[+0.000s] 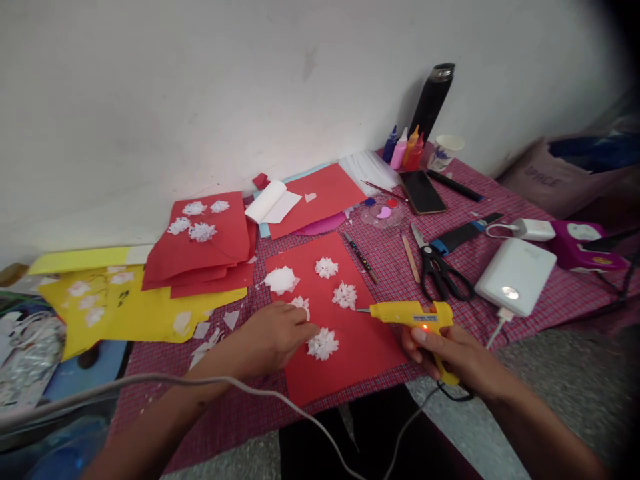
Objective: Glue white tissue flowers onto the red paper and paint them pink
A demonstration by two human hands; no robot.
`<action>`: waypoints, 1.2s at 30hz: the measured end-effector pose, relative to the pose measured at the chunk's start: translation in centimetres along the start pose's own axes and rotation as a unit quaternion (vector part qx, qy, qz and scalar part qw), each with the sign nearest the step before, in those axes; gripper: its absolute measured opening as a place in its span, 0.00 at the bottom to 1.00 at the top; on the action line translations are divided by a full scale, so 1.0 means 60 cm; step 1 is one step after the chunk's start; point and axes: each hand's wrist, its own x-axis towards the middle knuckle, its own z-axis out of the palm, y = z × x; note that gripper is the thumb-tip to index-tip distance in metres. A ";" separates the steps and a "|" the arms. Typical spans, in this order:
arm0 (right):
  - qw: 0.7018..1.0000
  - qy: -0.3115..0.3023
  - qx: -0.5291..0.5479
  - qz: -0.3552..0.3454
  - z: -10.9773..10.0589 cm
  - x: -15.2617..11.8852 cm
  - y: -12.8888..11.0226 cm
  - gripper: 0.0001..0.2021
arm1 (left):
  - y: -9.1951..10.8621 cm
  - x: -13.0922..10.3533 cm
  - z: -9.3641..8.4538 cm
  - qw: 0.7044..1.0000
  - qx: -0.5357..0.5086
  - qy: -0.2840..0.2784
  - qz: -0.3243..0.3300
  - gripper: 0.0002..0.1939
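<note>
A red paper sheet (pixel 370 347) lies at the table's front, with several white paper flowers on it. My left hand (pixel 280 333) reaches over its left part, fingers bent and pressed down between a partly covered white flower (pixel 301 305) and the lower flower (pixel 323 343). Whether the fingers grip anything is hidden. In my right hand (pixel 440 350) is a yellow glue gun (pixel 410 312), its orange light lit and its nozzle pointing left, near the flower (pixel 345 295) on the right. A white paper piece (pixel 281 280) rests at the sheet's upper left.
Black scissors (pixel 443 273), a cutter (pixel 463 235), a phone (pixel 423 192) and a white power bank (pixel 517 277) lie to the right. A black bottle (pixel 433 100) stands by the wall. At the left are red sheets (pixel 200 263) and yellow paper (pixel 150 313). A cable (pixel 235 383) crosses the foreground.
</note>
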 end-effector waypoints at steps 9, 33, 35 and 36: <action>1.000 0.011 -0.010 0.004 -0.006 0.004 0.011 0.23 | 0.016 0.008 0.014 0.999 -0.004 -0.035 -0.003 0.13; 0.995 0.055 0.064 -0.049 0.002 0.013 -0.006 0.21 | -0.100 -0.036 0.067 0.474 -0.555 0.668 -0.145 0.07; 0.992 0.066 0.096 -0.049 0.003 0.015 -0.006 0.20 | -0.105 -0.050 0.070 0.446 -0.570 0.676 -0.141 0.07; 0.990 0.072 0.110 -0.052 0.004 0.016 -0.005 0.20 | -0.105 -0.057 0.071 0.433 -0.576 0.679 -0.139 0.07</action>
